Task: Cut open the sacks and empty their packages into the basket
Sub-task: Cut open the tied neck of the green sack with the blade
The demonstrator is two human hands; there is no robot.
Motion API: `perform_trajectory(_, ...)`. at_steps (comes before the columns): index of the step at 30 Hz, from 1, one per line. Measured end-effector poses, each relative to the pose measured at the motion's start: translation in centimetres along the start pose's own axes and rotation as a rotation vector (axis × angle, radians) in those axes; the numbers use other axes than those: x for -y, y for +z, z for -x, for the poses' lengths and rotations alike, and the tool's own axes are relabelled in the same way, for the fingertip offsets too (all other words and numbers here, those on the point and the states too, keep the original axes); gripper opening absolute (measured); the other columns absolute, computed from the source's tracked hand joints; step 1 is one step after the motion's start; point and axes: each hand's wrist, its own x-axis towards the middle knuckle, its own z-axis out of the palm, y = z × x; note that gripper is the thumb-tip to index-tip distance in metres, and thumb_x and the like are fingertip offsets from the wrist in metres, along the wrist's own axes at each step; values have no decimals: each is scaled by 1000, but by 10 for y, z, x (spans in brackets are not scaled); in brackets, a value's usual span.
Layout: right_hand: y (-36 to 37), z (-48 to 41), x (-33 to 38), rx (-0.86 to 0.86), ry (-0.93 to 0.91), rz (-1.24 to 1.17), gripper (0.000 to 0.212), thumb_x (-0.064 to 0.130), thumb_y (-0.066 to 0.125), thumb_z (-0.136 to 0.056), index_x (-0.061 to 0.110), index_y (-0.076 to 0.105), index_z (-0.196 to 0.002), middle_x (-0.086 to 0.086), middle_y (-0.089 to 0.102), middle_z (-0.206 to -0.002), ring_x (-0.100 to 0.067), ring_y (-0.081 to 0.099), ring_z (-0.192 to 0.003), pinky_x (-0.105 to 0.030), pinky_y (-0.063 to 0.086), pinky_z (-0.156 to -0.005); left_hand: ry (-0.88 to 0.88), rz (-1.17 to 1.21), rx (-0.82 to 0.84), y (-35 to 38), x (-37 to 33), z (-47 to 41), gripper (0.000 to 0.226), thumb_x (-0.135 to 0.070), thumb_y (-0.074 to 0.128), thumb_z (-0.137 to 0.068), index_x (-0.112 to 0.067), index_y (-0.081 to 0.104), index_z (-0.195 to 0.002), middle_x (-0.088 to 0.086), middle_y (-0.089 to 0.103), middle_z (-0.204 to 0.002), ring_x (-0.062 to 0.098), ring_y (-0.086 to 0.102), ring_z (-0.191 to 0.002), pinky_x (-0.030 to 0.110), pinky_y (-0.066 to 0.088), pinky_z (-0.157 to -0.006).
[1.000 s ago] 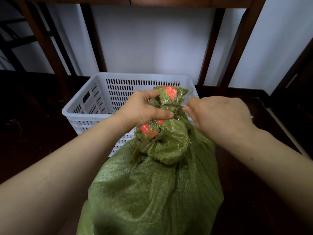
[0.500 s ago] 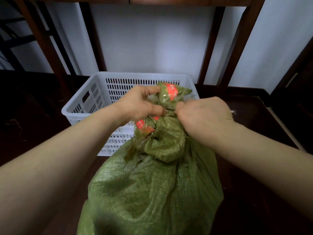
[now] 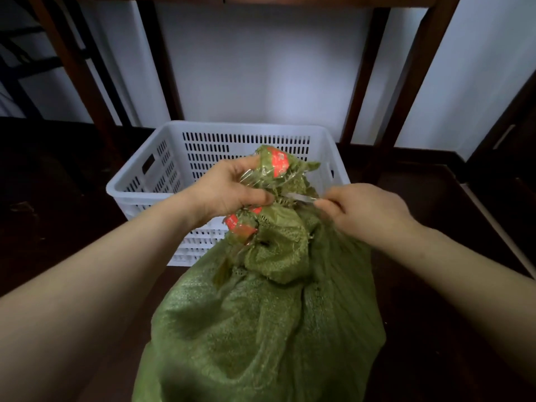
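Observation:
A full green woven sack (image 3: pixel 261 323) stands upright in front of me, its neck bunched and wrapped in clear tape with red-orange patches. My left hand (image 3: pixel 229 188) grips the taped neck just below its top. My right hand (image 3: pixel 362 211) holds a small metal blade (image 3: pixel 300 197), whose tip lies against the neck right beside my left thumb. Behind the sack sits a white slotted plastic basket (image 3: pixel 139 187); no packages show in the part of it that I see.
The basket and sack stand on a dark wooden surface (image 3: pixel 452 300). Dark wooden posts (image 3: pixel 368 76) rise behind the basket against a white wall. A dark piece of furniture (image 3: pixel 510 158) stands at the right.
My right hand has drawn back to the right from the neck, so the blade shows again between the hands. The top of the neck now leans a little further right.

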Motion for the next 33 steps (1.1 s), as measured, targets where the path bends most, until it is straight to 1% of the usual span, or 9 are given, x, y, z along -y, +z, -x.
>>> perform_trajectory(3,-4,-4,-33,318,355,-937,28,32,52,-94,14,62,-75,4,42,-49,-12,33,-39,-18,25,-41,-16,40,15,-3,8,0,51,0,74,-76,-26,63,-119,1,72,-96,17,70,-85,27,58,-78)
perform_trajectory(6,4,-7,-51,222,526,-1257,24,27,59,-89,13,51,-71,5,32,-42,-5,17,-29,-10,11,-33,-51,94,72,3,10,-2,52,8,70,-75,-23,59,-115,2,70,-101,16,68,-91,26,56,-83)
perform_trajectory(11,-2,-25,-22,-233,192,-1225,43,4,80,-68,20,63,-104,15,63,-78,8,57,-51,-8,41,-45,-40,13,136,17,2,-7,68,13,67,-74,-29,53,-125,-3,67,-101,15,65,-82,27,56,-73)
perform_trajectory(15,-10,-44,1,-106,6,-996,52,11,85,-64,14,68,-113,7,68,-98,-5,64,-89,-19,51,-86,-37,-50,177,19,-8,-4,68,13,66,-75,-24,51,-130,0,66,-90,12,63,-73,26,56,-71)
perform_trajectory(19,-8,-56,3,-222,220,-1062,17,22,78,-77,11,67,-70,-5,62,-61,-15,57,-50,-30,52,-51,-89,117,112,16,-16,1,83,-35,81,-63,-18,47,-137,10,68,-109,15,67,-90,27,57,-81)
perform_trajectory(21,-5,-62,0,-227,317,-1111,32,20,74,-79,14,53,-56,6,45,-40,-7,39,-30,-17,32,-35,-78,-26,96,16,-23,3,63,-55,77,-50,-15,69,-99,12,63,-113,9,61,-99,33,44,-102)
perform_trajectory(23,-5,-68,-4,-246,443,-1172,33,16,72,-80,13,49,-56,5,41,-39,-5,27,-23,-13,23,-33,-69,-235,144,19,-30,4,37,-40,80,-58,-5,68,-67,-2,65,-114,6,54,-111,28,33,-104)
perform_trajectory(28,1,-77,-16,-250,601,-1173,18,9,65,-84,5,55,-69,-7,51,-56,-8,27,-28,-10,21,-33,2,-502,181,15,-37,-4,32,-5,70,-81,12,63,-107,-22,60,-84,-6,61,-65,1,43,-63)
perform_trajectory(33,17,-92,-20,-307,731,-1195,10,14,67,-83,7,61,-79,-4,52,-58,-10,38,-34,-16,26,-32,120,-641,169,19,-39,-6,20,-7,70,-81,10,67,-91,-14,68,-108,2,56,-109,13,38,-91)
